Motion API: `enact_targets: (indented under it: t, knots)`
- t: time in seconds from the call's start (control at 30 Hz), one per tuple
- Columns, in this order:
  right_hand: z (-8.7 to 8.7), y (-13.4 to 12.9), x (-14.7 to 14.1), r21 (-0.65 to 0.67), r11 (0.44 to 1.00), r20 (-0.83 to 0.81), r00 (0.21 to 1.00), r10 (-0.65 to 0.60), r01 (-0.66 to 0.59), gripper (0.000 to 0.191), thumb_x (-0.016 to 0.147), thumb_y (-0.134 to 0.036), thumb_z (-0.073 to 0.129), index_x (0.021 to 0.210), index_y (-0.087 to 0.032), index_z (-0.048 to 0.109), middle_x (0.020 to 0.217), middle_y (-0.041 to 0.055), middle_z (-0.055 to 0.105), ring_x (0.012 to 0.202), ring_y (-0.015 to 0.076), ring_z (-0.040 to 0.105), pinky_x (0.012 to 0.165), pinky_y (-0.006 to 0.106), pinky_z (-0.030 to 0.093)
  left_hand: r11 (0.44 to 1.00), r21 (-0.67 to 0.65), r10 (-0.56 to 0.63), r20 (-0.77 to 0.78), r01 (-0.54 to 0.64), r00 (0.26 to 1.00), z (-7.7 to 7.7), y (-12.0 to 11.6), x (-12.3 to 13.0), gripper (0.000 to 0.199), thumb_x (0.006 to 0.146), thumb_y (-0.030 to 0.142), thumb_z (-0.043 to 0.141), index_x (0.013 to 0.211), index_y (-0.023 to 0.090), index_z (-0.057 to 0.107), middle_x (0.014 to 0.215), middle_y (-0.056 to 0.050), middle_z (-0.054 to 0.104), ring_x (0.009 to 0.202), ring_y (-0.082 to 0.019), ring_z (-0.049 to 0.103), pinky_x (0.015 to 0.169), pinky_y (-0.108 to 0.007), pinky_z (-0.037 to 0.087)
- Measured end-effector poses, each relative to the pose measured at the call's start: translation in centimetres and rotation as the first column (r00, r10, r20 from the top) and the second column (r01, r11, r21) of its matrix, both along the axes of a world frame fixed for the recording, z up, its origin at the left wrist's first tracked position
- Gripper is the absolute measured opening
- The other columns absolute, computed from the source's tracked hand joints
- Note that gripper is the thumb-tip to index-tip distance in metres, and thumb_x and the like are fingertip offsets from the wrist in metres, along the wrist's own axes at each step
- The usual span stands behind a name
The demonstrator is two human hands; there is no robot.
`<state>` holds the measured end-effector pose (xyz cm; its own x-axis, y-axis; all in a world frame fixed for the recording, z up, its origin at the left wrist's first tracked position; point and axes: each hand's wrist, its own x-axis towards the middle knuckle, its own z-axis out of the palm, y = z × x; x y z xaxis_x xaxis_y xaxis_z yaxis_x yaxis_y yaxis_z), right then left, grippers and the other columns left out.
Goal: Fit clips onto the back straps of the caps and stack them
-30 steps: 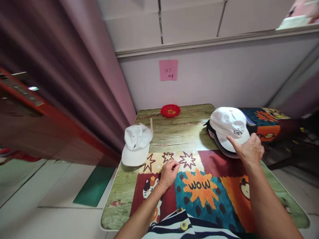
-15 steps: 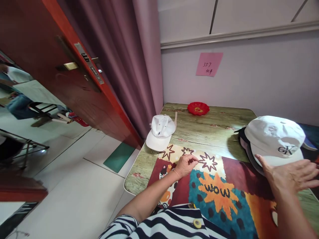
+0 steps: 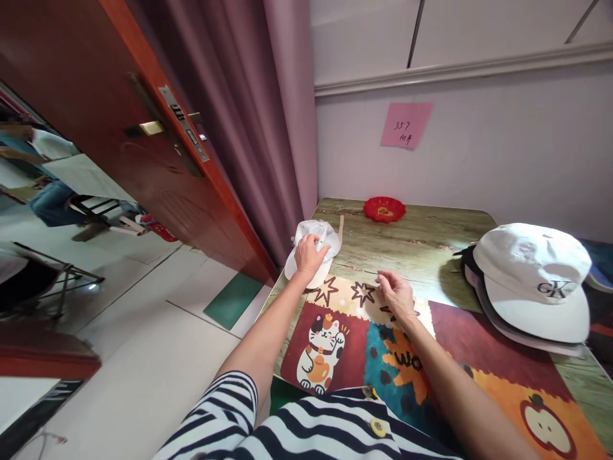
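A white baseball cap [image 3: 330,234] lies at the table's left edge, its brim toward me. My left hand [image 3: 310,255] is on its crown, thumb and fingers bent around the fabric; the hand covers the front of the cap. Over the patterned mat [image 3: 352,345], my right hand [image 3: 396,295] hovers with loosely curled fingers, a little apart and with nothing in them. At the right stands a stack of caps, topped by a white cap [image 3: 527,268] with dark letters on its front. Darker and pale brims show beneath it.
A red scalloped dish [image 3: 384,209] sits at the back of the wooden table [image 3: 421,236]. A pink note [image 3: 407,125] hangs on the wall. To the left are a purple curtain [image 3: 282,128] and an open brown door [image 3: 158,166]; beyond it a person sits.
My left hand has moved left from the mat onto the small white cap. My right hand has left the cap stack and come left over the mat.
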<state>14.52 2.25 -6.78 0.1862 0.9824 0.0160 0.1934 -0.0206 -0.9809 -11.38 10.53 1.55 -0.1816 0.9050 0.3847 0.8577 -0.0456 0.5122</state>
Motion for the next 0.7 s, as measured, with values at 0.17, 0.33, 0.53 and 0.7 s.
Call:
enact_targets:
  t: [0.17,0.33,0.53,0.7]
  knots:
    - [-1.4,0.3,-1.3,0.006,1.000,0.048,0.999,0.017,-0.017,0.051,0.085,-0.062,0.060,0.106,-0.017,0.073,0.080,0.0070,0.076,0.067,0.0209,0.070,0.068,0.033,0.055,0.995,-0.089,0.026,-0.087,-0.034,0.996,-0.6,0.3,0.2,0.026,0.081,0.036,0.075,0.099,0.020,0.064,0.104,-0.012,0.069,0.102,-0.028,0.064,0.084,-0.034,0.046]
    - [-1.8,-0.1,-0.9,0.020,0.999,0.069,0.997,0.041,-0.043,0.049,0.088,-0.060,0.055,0.108,-0.019,0.072,0.083,0.0070,0.077,0.071,0.0228,0.072,0.070,0.033,0.055,0.990,-0.121,0.079,0.068,-0.070,0.995,-0.4,1.2,-0.6,0.005,0.082,0.025,0.068,0.081,0.021,0.065,0.093,-0.010,0.072,0.090,-0.025,0.064,0.076,-0.032,0.043]
    - [-1.7,0.1,-0.8,0.025,0.998,0.081,0.995,0.051,-0.053,0.047,0.088,-0.058,0.056,0.108,-0.019,0.073,0.082,0.0068,0.077,0.071,0.0223,0.071,0.070,0.033,0.054,0.993,-0.095,0.089,0.205,-0.071,0.975,0.1,2.3,-1.8,0.010,0.076,0.024,0.069,0.069,0.021,0.063,0.069,-0.001,0.066,0.069,-0.017,0.059,0.068,-0.027,0.040]
    - [-1.6,-0.2,-0.8,0.018,0.998,0.063,0.997,0.053,-0.055,0.048,0.087,-0.060,0.057,0.105,-0.019,0.073,0.078,0.0059,0.075,0.069,0.0219,0.069,0.066,0.031,0.052,0.994,0.003,0.102,0.312,-0.108,0.945,2.6,2.9,-3.0,0.007,0.077,0.025,0.067,0.075,0.019,0.064,0.073,0.000,0.065,0.069,-0.015,0.057,0.067,-0.024,0.042]
